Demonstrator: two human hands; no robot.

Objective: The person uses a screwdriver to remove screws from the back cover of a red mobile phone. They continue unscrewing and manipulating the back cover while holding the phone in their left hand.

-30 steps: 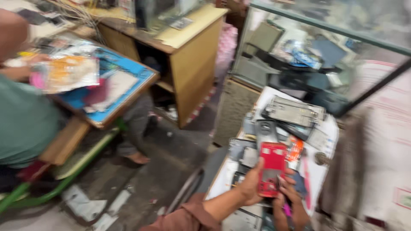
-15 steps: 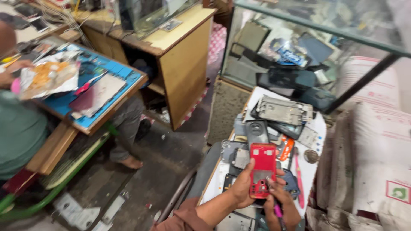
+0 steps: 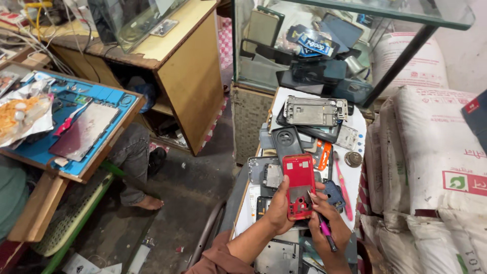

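Fingers (image 3: 278, 199) of the left hand (image 3: 280, 210) clasp the red phone frame (image 3: 299, 185); right hand (image 3: 327, 223) pinches a pink-handled tool (image 3: 323, 227).

The person is wearing a rust-brown sleeve (image 3: 215, 256) that is bunching in folds near the left elbow. Both forearms are showing bare below it, and the left hand (image 3: 279, 208) and right hand (image 3: 329, 223) are wearing no gloves.
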